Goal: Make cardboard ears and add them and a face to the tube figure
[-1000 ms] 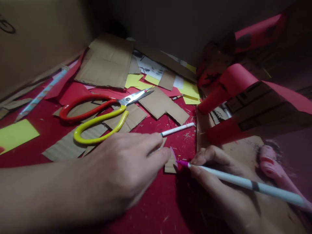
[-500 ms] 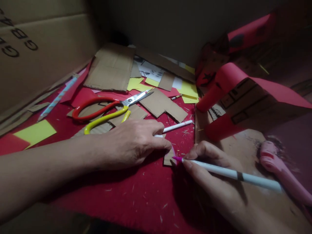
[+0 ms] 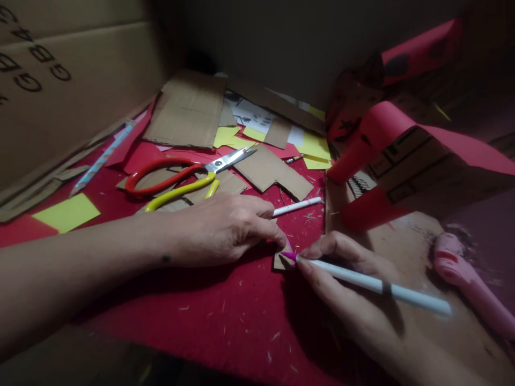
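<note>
A felt-tip pen [image 3: 354, 274] with a white barrel and magenta tip is pinched in my right hand [image 3: 341, 289]. Its tip touches a small cardboard piece [image 3: 282, 261], which has some pink along its right edge. My left hand [image 3: 229, 228] presses that piece down on the red surface with its fingertips and covers most of it. A second white pen [image 3: 300, 206] sticks out past the left fingers; whether they grip it is hidden. Behind the left hand lie scissors [image 3: 211, 170] with one red and one yellow handle, blades apart.
Cardboard offcuts [image 3: 187, 112] and yellow paper [image 3: 68, 213] lie around the red surface [image 3: 201, 321]. A red paper and cardboard model [image 3: 398, 139] stands at right, near a pink tool [image 3: 462, 268]. A cardboard wall [image 3: 88, 80] rises at left; a striped blue pencil [image 3: 102, 158] lies below it.
The magenta tip has shifted slightly left and up on the cardboard piece. My left hand still holds the piece down. The whole view has moved a little.
</note>
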### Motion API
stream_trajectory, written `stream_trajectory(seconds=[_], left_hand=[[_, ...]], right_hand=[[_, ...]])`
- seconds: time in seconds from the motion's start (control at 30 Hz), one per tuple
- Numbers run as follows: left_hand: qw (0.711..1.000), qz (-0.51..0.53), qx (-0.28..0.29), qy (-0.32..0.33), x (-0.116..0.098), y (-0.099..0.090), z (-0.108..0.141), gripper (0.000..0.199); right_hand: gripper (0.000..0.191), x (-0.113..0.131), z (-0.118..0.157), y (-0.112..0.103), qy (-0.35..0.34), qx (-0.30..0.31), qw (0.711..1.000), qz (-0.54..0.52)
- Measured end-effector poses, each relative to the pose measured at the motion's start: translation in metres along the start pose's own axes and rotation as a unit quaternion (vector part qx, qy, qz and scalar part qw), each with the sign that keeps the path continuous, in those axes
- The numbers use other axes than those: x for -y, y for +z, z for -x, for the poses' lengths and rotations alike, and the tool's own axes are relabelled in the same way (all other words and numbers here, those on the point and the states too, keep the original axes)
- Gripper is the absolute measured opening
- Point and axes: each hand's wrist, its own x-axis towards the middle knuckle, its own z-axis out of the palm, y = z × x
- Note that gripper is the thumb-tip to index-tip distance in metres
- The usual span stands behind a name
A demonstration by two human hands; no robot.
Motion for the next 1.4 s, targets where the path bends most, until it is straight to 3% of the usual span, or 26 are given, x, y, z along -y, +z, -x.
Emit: stream_trajectory(seconds=[0.33,0.6,0.9,1.4], left_hand=[[1.000,0.015,0.022,-0.005,-0.0017,-0.0065,-0.0040,0.032],[0.999,0.019,0.041,-0.021,-0.0035,-0.0081,-0.0056,0.028],[1.000,0.017,0.022,-0.009,-0.0017,-0.0053,-0.0046,0.028],[0.999,0.011,0.039,-0.020,-0.0037,-0.0074,-0.0037,0.029]], right_hand=[[0.014,0.0017,-0.0009,-0.0002,-0.013,0.026,1.000,-0.009],[0.015,0.0004,0.0002,-0.0017,0.046,0.047,0.998,-0.011],[0.013,-0.0001,0.0001,0.0005,-0.013,0.032,0.999,-0.001],[0.013,-0.0011,-0.0015,-0.0003,0.001,0.040,0.999,-0.005]])
